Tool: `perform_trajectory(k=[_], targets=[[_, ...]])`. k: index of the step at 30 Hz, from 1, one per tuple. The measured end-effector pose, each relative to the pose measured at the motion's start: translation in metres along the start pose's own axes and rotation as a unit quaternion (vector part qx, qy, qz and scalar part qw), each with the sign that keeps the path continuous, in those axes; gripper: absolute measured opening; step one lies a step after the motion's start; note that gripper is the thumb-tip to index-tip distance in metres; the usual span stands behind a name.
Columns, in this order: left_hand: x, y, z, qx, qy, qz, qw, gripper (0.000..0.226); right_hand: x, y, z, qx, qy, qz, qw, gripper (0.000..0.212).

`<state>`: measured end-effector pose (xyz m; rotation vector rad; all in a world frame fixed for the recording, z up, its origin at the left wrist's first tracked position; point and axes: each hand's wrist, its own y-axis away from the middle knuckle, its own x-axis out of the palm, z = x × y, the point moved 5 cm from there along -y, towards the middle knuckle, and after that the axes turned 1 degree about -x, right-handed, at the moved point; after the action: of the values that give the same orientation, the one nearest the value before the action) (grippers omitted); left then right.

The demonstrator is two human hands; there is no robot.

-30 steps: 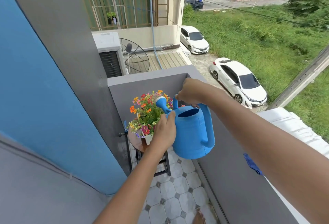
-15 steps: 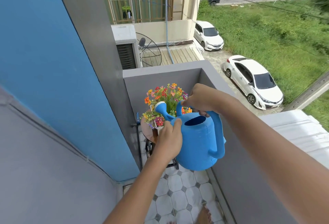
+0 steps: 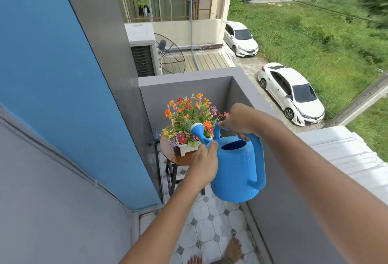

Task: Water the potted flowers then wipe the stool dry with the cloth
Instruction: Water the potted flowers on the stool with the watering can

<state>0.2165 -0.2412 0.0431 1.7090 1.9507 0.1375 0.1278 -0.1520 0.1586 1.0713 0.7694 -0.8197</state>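
- Head view, looking down over a narrow balcony with a grey parapet wall [image 3: 184, 93] at the far end and along the right.
- Blue watering can [image 3: 237, 171] held in the air, right of centre, above the tiled floor [image 3: 207, 228], tipped toward the far left.
- Right hand [image 3: 237, 120] wrapped tight around the can's top handle.
- Left hand [image 3: 204, 164] pressed against the can's left side at the base of the spout, fingers [image 3: 212, 145] curled onto it.
- White-tipped spout rose [image 3: 196, 127] raised over the near edge of the potted flowers [image 3: 189, 114]; fine streaks fan out from it into the greenery.
- Orange, red, pink and purple blooms in a small white planter [image 3: 185, 150], set on a round brown stool [image 3: 170, 150] against the far wall.
- Stool top glossy, possibly wet; dark legs beneath, partly hidden behind the left forearm.
- Blue wall [image 3: 52, 74] along the left side.
- Bare foot [image 3: 233, 250] at the near edge of the floor.
- Two white cars [image 3: 291, 92] parked below, beyond the parapet, beside grass [image 3: 315, 39].
- Cloth not in sight.
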Motion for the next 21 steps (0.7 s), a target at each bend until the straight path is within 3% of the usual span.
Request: perform_trajectory(k=[7, 13, 19, 21], targets=[[0.034, -0.003, -0.002, 0.02, -0.016, 0.062, 0.998, 0.039, 0.0, 0.005, -0.027, 0.032, 0.001, 0.018, 0.999, 0.04], [0.042, -0.01, -0.006, -0.001, 0.005, 0.059, 0.998, 0.053, -0.003, 0.0, -0.042, 0.048, -0.005, -0.005, 0.999, 0.052], [0.038, -0.019, -0.021, 0.029, -0.015, 0.064, 0.997, 0.059, -0.013, -0.008, -0.043, 0.043, 0.007, 0.005, 0.999, 0.046], [0.033, -0.021, -0.026, 0.046, -0.03, 0.059, 0.997, 0.051, -0.016, -0.009, -0.04, 0.038, 0.019, 0.003, 0.999, 0.045]])
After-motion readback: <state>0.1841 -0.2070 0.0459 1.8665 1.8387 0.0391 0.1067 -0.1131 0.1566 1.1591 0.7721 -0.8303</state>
